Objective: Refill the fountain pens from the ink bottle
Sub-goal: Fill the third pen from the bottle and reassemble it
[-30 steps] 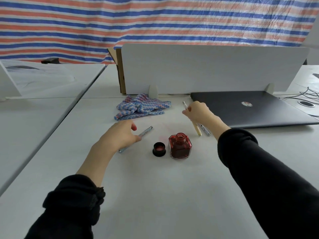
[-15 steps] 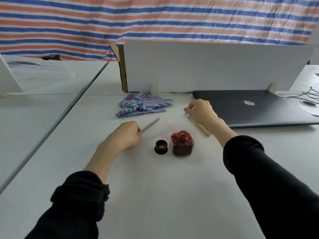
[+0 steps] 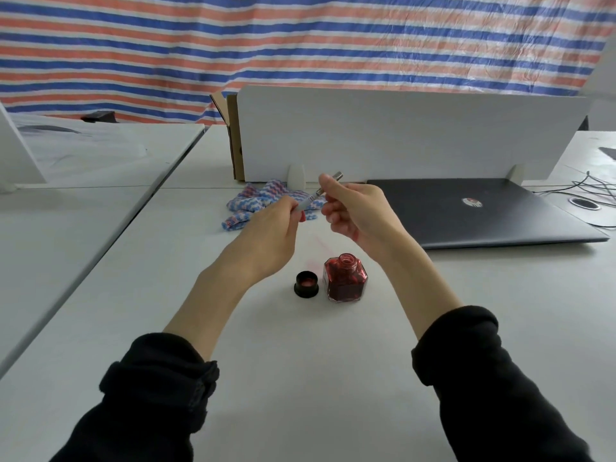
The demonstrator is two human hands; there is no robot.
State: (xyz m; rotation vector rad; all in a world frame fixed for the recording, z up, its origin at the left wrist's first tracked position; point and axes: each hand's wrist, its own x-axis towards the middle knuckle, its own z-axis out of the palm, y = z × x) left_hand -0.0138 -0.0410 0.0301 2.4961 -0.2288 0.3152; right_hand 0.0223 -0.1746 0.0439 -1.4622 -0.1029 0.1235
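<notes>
Both hands (image 3: 353, 211) hold a slim silver pen (image 3: 316, 196); open red ink bottle (image 3: 345, 278) below.

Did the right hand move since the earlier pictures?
Yes. The right hand left the table beside the laptop and rose leftward to grip the pen.

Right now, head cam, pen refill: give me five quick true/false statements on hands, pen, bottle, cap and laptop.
1. Both hands, left hand and right hand, hold the silver pen above the table. True.
2. The ink bottle is capped. False: its mouth is open; the black cap lies beside it.
3. The cap lies on the bottle's left. True.
4. The laptop is open. False: its lid is shut.
5. The pen's tip is dipped in the ink. False: the pen is held well above the bottle.
</notes>
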